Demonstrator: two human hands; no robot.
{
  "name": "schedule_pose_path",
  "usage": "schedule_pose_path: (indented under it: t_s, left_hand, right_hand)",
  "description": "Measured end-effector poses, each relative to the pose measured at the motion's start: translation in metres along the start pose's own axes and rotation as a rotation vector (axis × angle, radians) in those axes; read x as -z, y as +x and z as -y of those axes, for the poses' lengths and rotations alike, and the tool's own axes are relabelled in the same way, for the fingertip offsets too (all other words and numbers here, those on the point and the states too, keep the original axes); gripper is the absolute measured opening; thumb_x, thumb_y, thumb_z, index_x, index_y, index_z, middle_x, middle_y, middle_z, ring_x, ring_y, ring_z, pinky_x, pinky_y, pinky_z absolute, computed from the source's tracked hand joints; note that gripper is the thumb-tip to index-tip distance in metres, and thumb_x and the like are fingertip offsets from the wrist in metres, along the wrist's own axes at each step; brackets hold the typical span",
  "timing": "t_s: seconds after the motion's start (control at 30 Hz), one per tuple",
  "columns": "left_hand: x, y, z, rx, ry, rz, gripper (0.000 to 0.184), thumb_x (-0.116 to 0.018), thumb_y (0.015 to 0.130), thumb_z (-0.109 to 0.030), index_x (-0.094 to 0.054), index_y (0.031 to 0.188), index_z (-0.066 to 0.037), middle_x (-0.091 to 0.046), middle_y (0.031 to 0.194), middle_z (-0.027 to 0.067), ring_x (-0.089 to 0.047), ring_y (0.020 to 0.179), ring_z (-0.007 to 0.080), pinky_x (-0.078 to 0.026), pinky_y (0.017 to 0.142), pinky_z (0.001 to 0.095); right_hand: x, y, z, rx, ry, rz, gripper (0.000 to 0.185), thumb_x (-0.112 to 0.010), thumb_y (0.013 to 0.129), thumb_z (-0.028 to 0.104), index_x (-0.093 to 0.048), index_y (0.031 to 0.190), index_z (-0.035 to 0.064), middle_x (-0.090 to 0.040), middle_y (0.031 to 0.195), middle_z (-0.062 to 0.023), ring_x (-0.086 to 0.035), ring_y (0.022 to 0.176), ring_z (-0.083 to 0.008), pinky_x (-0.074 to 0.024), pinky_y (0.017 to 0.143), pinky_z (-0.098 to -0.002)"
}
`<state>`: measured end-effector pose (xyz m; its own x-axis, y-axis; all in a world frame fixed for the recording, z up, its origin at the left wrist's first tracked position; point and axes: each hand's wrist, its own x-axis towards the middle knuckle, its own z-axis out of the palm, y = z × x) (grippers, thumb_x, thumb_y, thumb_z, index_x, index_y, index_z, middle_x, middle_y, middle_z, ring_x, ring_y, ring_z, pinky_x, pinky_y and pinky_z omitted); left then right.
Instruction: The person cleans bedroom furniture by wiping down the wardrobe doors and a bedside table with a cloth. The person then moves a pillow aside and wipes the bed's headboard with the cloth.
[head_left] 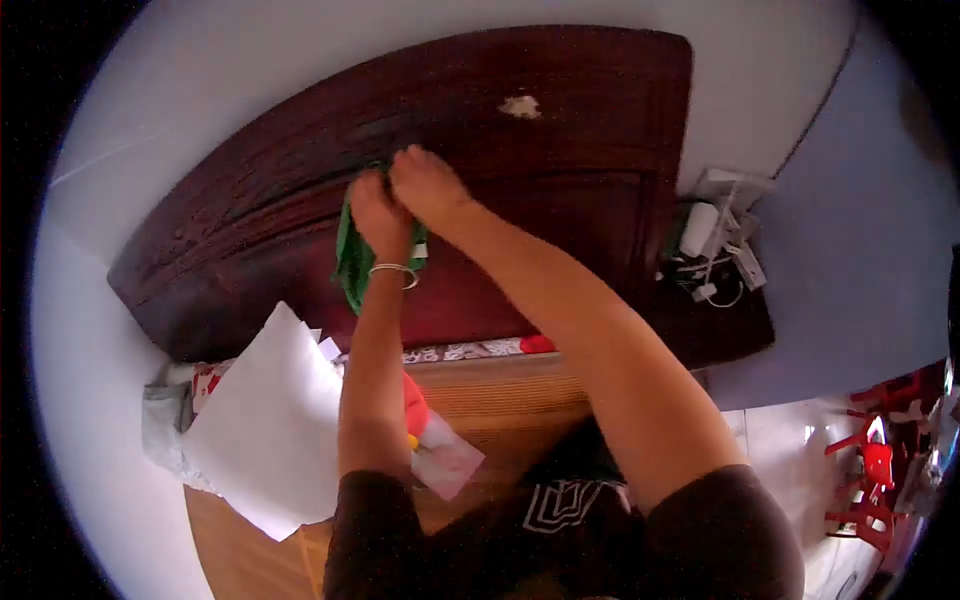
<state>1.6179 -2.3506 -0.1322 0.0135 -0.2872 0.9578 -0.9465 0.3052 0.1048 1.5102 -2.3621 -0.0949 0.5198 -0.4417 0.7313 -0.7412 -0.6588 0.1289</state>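
A green cloth hangs in front of the dark red wooden headboard, with a small white patch showing at its right side. My left hand, a pale bangle at its wrist, is closed around the upper part of the cloth. Right beside it, my right hand is pinched at the cloth's top edge, its fingertips partly hidden. Both arms reach forward and up, and the left forearm covers part of the cloth's lower right.
White pillow-like sheet stands at left on a brown striped mat. A red item and a clear packet lie by my left arm. White chargers and cables sit at right. Red chairs stand beyond.
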Motion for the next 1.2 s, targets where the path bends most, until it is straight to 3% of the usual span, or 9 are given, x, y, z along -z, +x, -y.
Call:
schedule_pose_path:
  t_s: [0.23,0.47,0.63,0.73,0.83,0.93,1.1,1.13,1.2]
  left_hand:
    - [-0.057,0.001,-0.181,0.009,-0.266,0.148,0.037,-0.060,0.069,-0.003,-0.054,0.106,0.001,-0.055,0.106,0.0171,-0.051,0.098,0.0356,-0.041,0.086,0.0436]
    - [-0.090,0.005,-0.283,-0.120,-0.330,0.246,0.036,-0.059,0.070,-0.003,-0.054,0.106,0.001,-0.055,0.107,0.0155,-0.051,0.101,0.0330,-0.041,0.089,0.0417]
    - [-0.089,0.009,-0.298,-0.061,-0.325,0.236,0.036,-0.059,0.070,-0.003,-0.054,0.106,0.001,-0.053,0.110,0.0159,-0.050,0.102,0.0330,-0.041,0.089,0.0415]
    - [-0.085,0.013,-0.303,-0.073,-0.344,0.260,0.037,-0.060,0.070,-0.003,-0.053,0.107,0.001,-0.052,0.110,0.0163,-0.049,0.103,0.0338,-0.041,0.090,0.0416]
    - [-0.087,0.010,-0.301,-0.094,-0.364,0.252,0.038,-0.060,0.070,-0.002,-0.053,0.107,0.002,-0.051,0.111,0.0170,-0.049,0.103,0.0347,-0.041,0.090,0.0418]
    - [-0.085,0.005,-0.298,-0.113,-0.395,0.237,0.038,-0.061,0.069,-0.002,-0.053,0.106,0.003,-0.050,0.111,0.0174,-0.049,0.104,0.0354,-0.041,0.091,0.0422]
    - [-0.085,0.000,-0.289,-0.141,-0.443,0.236,0.037,-0.063,0.069,-0.002,-0.054,0.105,0.002,-0.050,0.113,0.0158,-0.048,0.105,0.0354,-0.041,0.091,0.0423]
    - [-0.087,-0.001,-0.285,-0.153,-0.438,0.247,0.038,-0.062,0.069,-0.002,-0.054,0.105,0.002,-0.051,0.114,0.0155,-0.048,0.106,0.0349,-0.041,0.091,0.0419]
    - [-0.086,-0.004,-0.278,-0.165,-0.441,0.255,0.038,-0.062,0.069,-0.002,-0.054,0.106,0.002,-0.051,0.114,0.0151,-0.048,0.108,0.0344,-0.041,0.091,0.0415]
  right_hand:
    - [0.099,-0.107,-0.136,-0.123,-0.205,0.087,0.017,-0.054,0.077,0.010,-0.062,0.090,0.0046,-0.054,0.092,-0.0090,-0.051,0.093,-0.0258,-0.0455,0.080,-0.0379]
    - [0.152,-0.174,-0.212,-0.182,-0.408,-0.004,0.016,-0.054,0.074,0.010,-0.062,0.088,0.0079,-0.054,0.086,-0.0057,-0.051,0.086,-0.0233,-0.0445,0.073,-0.0344]
    - [0.174,-0.168,-0.237,0.055,-0.497,0.074,0.019,-0.055,0.074,0.013,-0.063,0.092,0.0090,-0.052,0.084,-0.0033,-0.049,0.085,-0.0202,-0.0400,0.073,-0.0319]
    - [0.193,-0.147,-0.248,0.226,-0.612,-0.074,0.015,-0.055,0.074,0.013,-0.064,0.086,0.0091,-0.051,0.084,-0.0022,-0.048,0.084,-0.0180,-0.0365,0.073,-0.0308]
    - [0.193,-0.131,-0.244,0.290,-0.541,0.090,0.012,-0.055,0.074,0.013,-0.064,0.080,0.0085,-0.051,0.083,-0.0020,-0.047,0.083,-0.0178,-0.0353,0.072,-0.0315]
    - [0.181,-0.138,-0.237,0.246,-0.530,0.350,0.017,-0.056,0.076,0.013,-0.068,0.085,0.0059,-0.057,0.096,-0.0059,-0.049,0.094,-0.0221,-0.0362,0.083,-0.0367]
    - [0.167,-0.158,-0.224,-0.046,-0.408,0.086,0.020,-0.057,0.074,0.012,-0.062,0.092,0.0064,-0.059,0.089,-0.0056,-0.056,0.086,-0.0220,-0.0397,0.072,-0.0332]
    - [0.167,-0.157,-0.220,-0.043,-0.407,0.090,0.020,-0.057,0.074,0.012,-0.062,0.092,0.0064,-0.059,0.089,-0.0056,-0.056,0.086,-0.0220,-0.0397,0.072,-0.0332]
    - [0.168,-0.154,-0.212,-0.357,-0.281,0.302,0.029,-0.058,0.074,0.014,-0.059,0.101,0.0039,-0.064,0.089,-0.0102,-0.061,0.082,-0.0264,-0.0447,0.069,-0.0380]
